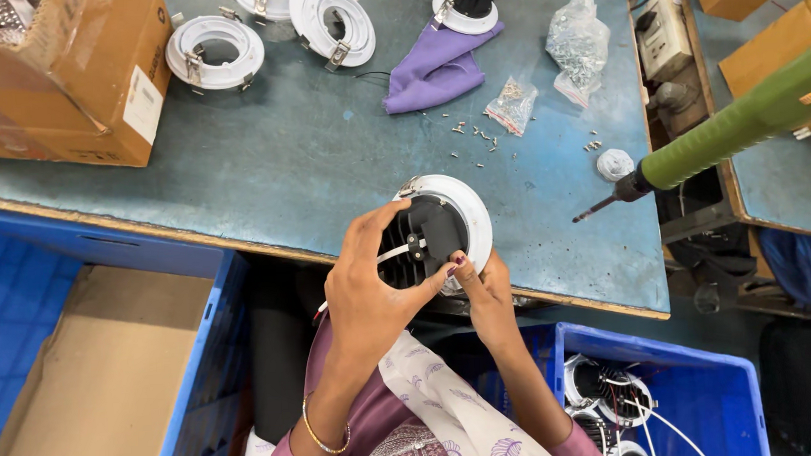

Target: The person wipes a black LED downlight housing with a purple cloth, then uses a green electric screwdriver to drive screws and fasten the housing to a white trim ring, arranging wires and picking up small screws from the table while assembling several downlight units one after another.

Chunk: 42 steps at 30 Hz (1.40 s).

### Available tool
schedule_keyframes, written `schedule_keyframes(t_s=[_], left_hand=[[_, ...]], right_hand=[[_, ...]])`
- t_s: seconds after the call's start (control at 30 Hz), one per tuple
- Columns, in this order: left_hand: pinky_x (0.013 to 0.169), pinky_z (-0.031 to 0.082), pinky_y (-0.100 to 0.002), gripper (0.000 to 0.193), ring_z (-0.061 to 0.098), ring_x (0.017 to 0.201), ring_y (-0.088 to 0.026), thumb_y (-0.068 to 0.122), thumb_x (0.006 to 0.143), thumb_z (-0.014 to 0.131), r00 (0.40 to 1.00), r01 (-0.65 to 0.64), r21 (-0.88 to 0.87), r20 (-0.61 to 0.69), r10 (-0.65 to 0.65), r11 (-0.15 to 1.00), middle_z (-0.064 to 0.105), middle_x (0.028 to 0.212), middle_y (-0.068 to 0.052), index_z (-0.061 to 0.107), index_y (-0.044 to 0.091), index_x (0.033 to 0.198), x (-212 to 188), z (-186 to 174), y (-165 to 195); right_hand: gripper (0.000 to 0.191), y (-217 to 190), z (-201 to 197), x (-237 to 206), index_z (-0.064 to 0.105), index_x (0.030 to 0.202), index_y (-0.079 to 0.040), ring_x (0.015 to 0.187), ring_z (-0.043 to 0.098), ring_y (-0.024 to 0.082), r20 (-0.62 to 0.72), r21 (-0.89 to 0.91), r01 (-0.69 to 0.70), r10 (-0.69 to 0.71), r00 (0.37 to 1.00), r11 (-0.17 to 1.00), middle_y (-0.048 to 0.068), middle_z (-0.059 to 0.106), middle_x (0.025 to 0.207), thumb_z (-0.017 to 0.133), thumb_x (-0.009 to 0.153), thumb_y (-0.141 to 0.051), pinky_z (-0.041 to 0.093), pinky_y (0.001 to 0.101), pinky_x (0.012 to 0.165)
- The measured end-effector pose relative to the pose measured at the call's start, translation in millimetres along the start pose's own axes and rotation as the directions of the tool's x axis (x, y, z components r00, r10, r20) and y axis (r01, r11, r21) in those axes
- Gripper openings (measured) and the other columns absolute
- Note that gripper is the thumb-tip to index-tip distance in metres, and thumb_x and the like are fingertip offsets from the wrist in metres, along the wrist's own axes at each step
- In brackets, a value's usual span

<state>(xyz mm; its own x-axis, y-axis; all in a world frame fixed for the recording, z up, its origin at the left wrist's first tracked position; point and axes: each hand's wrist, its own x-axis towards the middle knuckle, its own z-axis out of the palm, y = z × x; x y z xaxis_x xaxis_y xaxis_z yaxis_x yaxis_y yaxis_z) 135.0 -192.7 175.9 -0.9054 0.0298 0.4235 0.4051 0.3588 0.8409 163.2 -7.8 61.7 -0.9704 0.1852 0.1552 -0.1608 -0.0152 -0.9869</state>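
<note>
we see open tabletop (pixel 284 160) ahead of the lamp fitting (pixel 442 231); loose screws (pixel 474 138) and the hanging green screwdriver (pixel 721 137) crowd our right.

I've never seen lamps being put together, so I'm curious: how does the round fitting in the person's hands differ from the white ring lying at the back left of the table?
The held fitting has a black finned body and a white cable filling its middle; the white ring is an open hoop showing the table through it. The held fitting is tilted, gripped by the left hand and right hand; the ring lies flat, untouched. Both have round white rims.
</note>
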Motion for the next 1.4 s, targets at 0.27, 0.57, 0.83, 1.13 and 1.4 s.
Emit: schedule_keyframes(t_s=[0.27,0.57,0.83,1.13,1.4], left_hand=[[0.099,0.052,-0.04,0.078,0.063,0.126,-0.031,0.026,0.083,0.085,0.941,-0.004,-0.138,0.336,0.051,0.99,0.06,0.141,-0.017,0.047,0.007,0.148,5.2,-20.5,-20.3],[0.069,0.059,-0.028,0.024,0.071,0.082,-0.011,0.011,0.101,0.062,0.953,0.285,-0.383,0.207,-0.219,0.879,0.074,0.093,-0.007,0.067,0.004,0.123,66.5,12.6,-156.4],[0.053,0.049,-0.028,0.016,0.064,0.053,-0.011,0.014,0.098,0.062,0.958,0.217,-0.035,0.2,-0.206,0.976,0.068,0.065,-0.003,0.073,0.008,0.108,94.2,28.6,-215.8],[0.054,0.048,-0.028,0.014,0.063,0.054,-0.01,0.013,0.099,0.062,0.968,0.175,-0.088,0.195,-0.155,0.981,0.066,0.064,-0.002,0.073,0.009,0.106,87.2,-7.2,-228.8],[0.053,0.046,-0.027,0.014,0.061,0.055,-0.009,0.012,0.1,0.062,0.961,0.188,-0.136,0.231,-0.153,0.973,0.065,0.065,-0.002,0.072,0.008,0.107,86.7,-38.7,-241.6]], right_hand=[[0.039,16.9,-5.0,13.6,0.062,0.128,0.001,0.092,0.064,0.016,-0.007,0.35,-0.234,0.253,0.967,0.907,0.007,0.07,0.107,0.059,0.104,-0.029,0.051,0.0313,0.076],[0.032,87.1,-90.1,49.7,0.062,0.125,-0.001,0.112,0.067,0.024,-0.318,0.674,-0.032,0.329,0.889,0.738,0.01,0.068,0.12,0.051,0.096,-0.011,0.056,0.04,0.1],[0.03,20.9,-135.9,48.5,0.062,0.125,-0.002,0.11,0.068,0.022,-0.419,0.652,0.268,0.043,0.907,0.709,0.011,0.067,0.122,0.051,0.11,-0.026,0.058,0.0388,0.104],[0.038,1.4,-211.6,-7.2,0.067,0.119,-0.011,0.09,0.074,0.017,-0.62,0.715,0.534,0.056,0.783,0.451,0.001,0.075,0.107,0.062,0.099,-0.043,0.061,0.0274,0.08],[0.033,-39.5,-296.0,-125.6,0.063,0.124,0.005,0.095,0.073,0.033,-0.869,0.479,0.778,0.091,0.487,0.407,0.021,0.071,0.114,0.051,0.11,-0.023,0.062,0.0326,0.076]])
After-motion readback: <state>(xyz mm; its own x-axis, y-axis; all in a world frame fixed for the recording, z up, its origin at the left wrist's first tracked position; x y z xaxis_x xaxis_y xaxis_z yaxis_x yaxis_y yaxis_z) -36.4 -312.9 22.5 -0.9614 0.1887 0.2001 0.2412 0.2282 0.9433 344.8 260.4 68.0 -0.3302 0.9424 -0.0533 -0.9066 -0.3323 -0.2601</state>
